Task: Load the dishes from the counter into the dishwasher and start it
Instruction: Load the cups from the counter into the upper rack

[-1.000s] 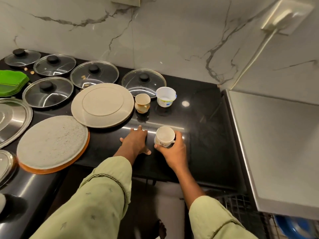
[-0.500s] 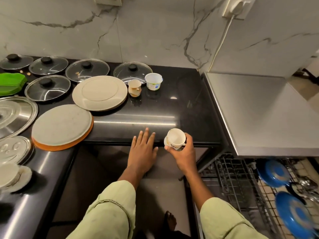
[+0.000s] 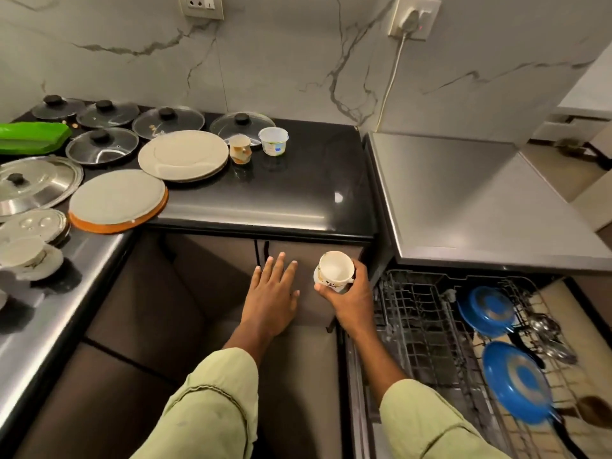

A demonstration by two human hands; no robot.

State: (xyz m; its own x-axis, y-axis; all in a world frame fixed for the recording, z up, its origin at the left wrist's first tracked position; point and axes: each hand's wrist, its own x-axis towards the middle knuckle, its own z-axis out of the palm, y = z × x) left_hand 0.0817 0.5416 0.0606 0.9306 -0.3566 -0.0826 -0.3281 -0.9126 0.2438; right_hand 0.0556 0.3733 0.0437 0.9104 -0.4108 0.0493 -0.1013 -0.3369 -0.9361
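My right hand point(image 3: 352, 301) grips a white cup point(image 3: 334, 272) with a dark print, held in the air in front of the cabinet doors, just left of the pulled-out dishwasher rack point(image 3: 427, 329). My left hand point(image 3: 271, 298) hovers beside it, flat, fingers straight, holding nothing. On the black counter point(image 3: 308, 190) remain a beige cup point(image 3: 240, 149), a white plastic tub point(image 3: 273, 141), stacked beige plates point(image 3: 183, 155) and a round board with an orange rim point(image 3: 117, 202).
Several glass lids point(image 3: 169, 122) and steel lids point(image 3: 36, 183) lie at the counter's left, beside a green tray point(image 3: 31, 136). Two blue pans point(image 3: 513, 380) and spoons sit in the rack's right side. The dishwasher's steel top point(image 3: 473, 200) overhangs the rack.
Both hands came back off the counter edge and down in front of the cabinet, the right one carrying the cup toward the rack. The view tilted down and right, showing more of the rack.
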